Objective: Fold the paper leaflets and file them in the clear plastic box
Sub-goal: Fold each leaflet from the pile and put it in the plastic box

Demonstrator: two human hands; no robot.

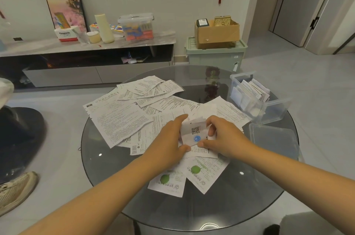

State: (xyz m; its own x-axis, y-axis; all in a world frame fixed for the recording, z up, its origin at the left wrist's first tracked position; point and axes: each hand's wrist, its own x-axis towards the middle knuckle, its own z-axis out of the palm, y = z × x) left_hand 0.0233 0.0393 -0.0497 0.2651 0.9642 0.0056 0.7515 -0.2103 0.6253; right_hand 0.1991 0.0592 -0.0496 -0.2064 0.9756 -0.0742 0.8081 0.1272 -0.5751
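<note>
Many leaflets lie unfolded across the round glass tabletop, so most of the work looks undone. A smaller batch already stands filed in the clear box at the far right, its lid lying just beside it. Left hand and right hand both pinch one small leaflet, mid-fold. Behind stands a low cabinet against a pale wall; the floor is tiled.

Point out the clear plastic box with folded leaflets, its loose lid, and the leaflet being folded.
clear plastic box [276,109], head view, front right wall
loose clear lid [274,139], head view, flat middle
QR-code leaflet [194,132], head view, printed face
</note>
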